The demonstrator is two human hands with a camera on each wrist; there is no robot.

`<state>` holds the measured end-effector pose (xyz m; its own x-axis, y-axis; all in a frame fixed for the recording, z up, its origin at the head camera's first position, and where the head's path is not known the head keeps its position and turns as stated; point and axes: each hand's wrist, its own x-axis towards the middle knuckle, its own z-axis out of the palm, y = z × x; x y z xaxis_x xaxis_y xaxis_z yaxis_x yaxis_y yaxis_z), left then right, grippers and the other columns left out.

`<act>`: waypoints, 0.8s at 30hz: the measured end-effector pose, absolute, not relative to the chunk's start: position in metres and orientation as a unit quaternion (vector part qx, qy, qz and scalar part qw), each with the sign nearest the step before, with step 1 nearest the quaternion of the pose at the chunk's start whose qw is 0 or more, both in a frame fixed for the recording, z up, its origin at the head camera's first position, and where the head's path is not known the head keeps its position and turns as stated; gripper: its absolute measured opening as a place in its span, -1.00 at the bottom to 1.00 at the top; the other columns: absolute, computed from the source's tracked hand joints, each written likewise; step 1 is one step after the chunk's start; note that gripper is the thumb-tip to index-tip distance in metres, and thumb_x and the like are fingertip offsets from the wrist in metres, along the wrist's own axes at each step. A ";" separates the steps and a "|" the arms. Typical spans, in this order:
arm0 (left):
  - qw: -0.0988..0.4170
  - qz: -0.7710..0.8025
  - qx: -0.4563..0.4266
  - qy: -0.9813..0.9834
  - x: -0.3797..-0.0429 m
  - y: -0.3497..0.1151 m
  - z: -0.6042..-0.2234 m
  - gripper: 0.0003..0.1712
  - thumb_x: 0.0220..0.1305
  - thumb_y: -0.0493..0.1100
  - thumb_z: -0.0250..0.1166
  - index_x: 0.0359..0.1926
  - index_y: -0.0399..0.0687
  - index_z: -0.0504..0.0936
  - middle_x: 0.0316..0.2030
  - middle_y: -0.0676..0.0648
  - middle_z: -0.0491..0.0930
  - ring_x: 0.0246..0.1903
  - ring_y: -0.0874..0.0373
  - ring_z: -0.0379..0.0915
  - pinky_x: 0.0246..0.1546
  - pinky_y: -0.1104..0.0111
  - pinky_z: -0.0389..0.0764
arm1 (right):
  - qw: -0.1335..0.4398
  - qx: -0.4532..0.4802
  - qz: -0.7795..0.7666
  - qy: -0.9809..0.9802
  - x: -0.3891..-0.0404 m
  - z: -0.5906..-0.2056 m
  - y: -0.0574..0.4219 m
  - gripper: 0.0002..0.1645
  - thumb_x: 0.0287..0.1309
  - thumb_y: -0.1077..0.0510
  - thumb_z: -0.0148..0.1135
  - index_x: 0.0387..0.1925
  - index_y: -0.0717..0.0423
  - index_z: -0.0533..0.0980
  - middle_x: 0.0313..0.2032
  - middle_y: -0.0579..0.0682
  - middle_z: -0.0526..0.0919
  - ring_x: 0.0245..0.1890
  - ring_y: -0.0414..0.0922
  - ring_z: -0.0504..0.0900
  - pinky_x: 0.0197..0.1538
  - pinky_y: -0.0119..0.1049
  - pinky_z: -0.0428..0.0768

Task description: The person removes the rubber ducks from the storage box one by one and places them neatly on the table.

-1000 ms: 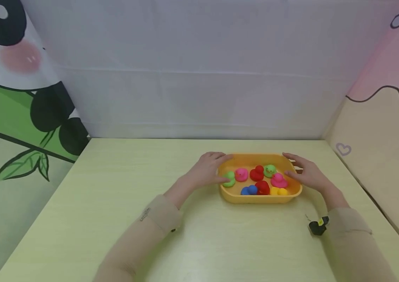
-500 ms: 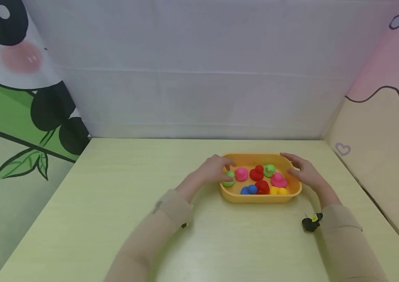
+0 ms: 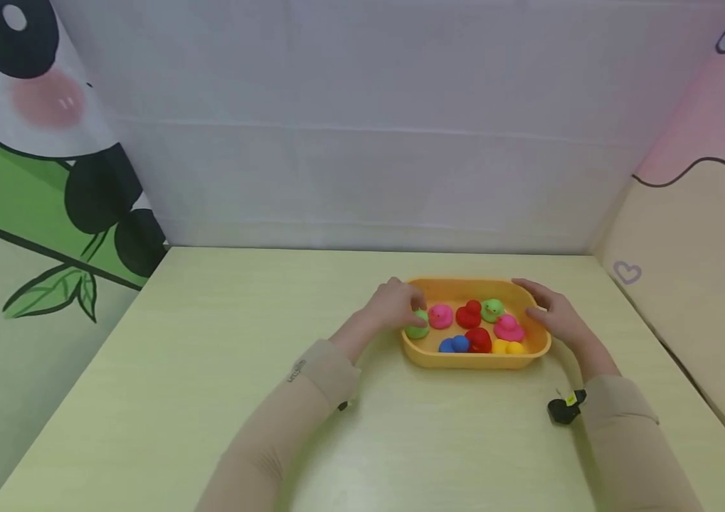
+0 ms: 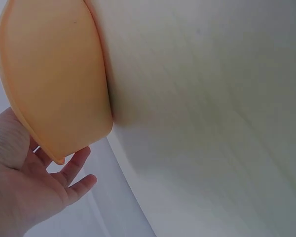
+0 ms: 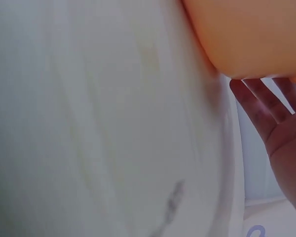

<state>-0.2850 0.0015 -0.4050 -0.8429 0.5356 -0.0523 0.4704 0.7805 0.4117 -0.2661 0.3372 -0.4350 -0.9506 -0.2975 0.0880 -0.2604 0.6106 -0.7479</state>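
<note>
Closest in: black gadget [image 3: 563, 410] at the right wrist, behind the right hand [image 3: 557, 316]. Yellow-orange tub [image 3: 474, 361] sits flat on the worktop [image 3: 432, 434], between that hand and the left hand [image 3: 394, 306]. Looks like thin moulded plastic: light, slightly springy walls, slick, hard to break. I'd hold it by the rim at both ends, kept level.

Front row, between the hands: blue duck [image 3: 454, 345], red duck [image 3: 479, 340], yellow duck [image 3: 507, 347]. Then the green duck [image 3: 417, 329], under the left hand at that end of the tub. Left thumb and forefinger bent either side of it; can't tell if the pinch has closed. Other left fingers outside the wall, loosely bent. Right hand: fingers spread, fairly straight, tips on the outer wall, thumb over the rim; reads as steadying, not clamping. Pink duck [image 3: 509, 328] by that thumb.

Ducks are probably hollow vinyl: light, squeezable, smooth. Pinch across the body; the small head could slip.

Beyond the hands: white sheet [image 3: 362, 185].
</note>
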 end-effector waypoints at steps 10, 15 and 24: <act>0.080 0.227 0.248 0.938 -0.284 0.002 -0.406 -0.74 0.05 0.03 0.42 -0.22 0.10 0.71 -0.33 0.15 0.64 -0.17 0.16 0.36 -0.01 0.29 0.36 | 0.031 -0.149 -0.411 0.899 -0.268 -0.437 0.338 -0.36 0.28 0.25 -0.02 0.38 0.08 0.18 0.38 0.26 0.14 0.34 0.33 0.10 0.26 0.29 0.15; 0.060 0.229 0.256 0.937 -0.284 -0.001 -0.407 -0.70 0.06 0.03 0.42 -0.19 0.05 0.71 -0.28 0.12 0.66 -0.19 0.16 0.43 0.02 0.26 0.36 | 0.030 -0.143 -0.393 0.908 -0.270 -0.436 0.338 -0.35 0.27 0.27 -0.03 0.38 0.05 0.18 0.38 0.26 0.15 0.32 0.34 0.14 0.24 0.29 0.19; 0.021 0.227 0.264 0.937 -0.282 -0.006 -0.399 -0.71 0.08 0.02 0.40 -0.16 0.07 0.71 -0.32 0.10 0.64 -0.25 0.15 0.42 -0.04 0.26 0.35 | 0.032 -0.132 -0.369 0.919 -0.271 -0.436 0.339 -0.32 0.23 0.31 -0.04 0.39 0.06 0.17 0.38 0.27 0.15 0.32 0.35 0.13 0.25 0.30 0.17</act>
